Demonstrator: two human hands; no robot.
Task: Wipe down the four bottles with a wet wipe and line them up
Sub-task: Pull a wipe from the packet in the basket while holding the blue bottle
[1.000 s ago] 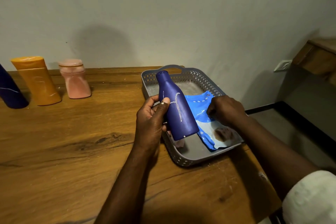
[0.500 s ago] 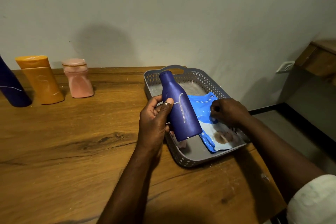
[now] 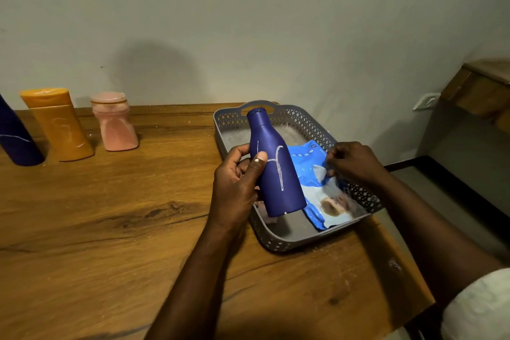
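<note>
At nine o'clock, along the far edge of the brown wooden table (image 3: pixel 82 229), three bottles stand in a row by the pale wall: a dark blue plastic bottle (image 3: pixel 15 141) cut by the frame's left edge, a tall orange plastic bottle (image 3: pixel 59 124) just beside it, and a squat pink plastic bottle (image 3: pixel 114 121) near the orange one, all upright and apart from one another. Toward the centre, the left hand (image 3: pixel 234 185) grips a matte dark blue bottle with white scribbled lines (image 3: pixel 273 165), thumb pressed across its front and fingers curled behind it; the bottle is held up off the table, tilted with its neck toward eleven o'clock and its base over the near left part of a grey perforated plastic tray (image 3: pixel 276 240). A small pinkish thing shows under the bottle's base, too hidden to identify. At two o'clock from the bottle, a blue and white wet-wipe packet (image 3: pixel 311 171) lies inside the tray, crumpled. The right hand (image 3: pixel 356 163) is over the packet's top with fingers curled, seemingly pinching at its opening, though the fingertips are partly hidden. At three o'clock, a white sleeve (image 3: pixel 480 309) covers the right arm's upper part.
</note>
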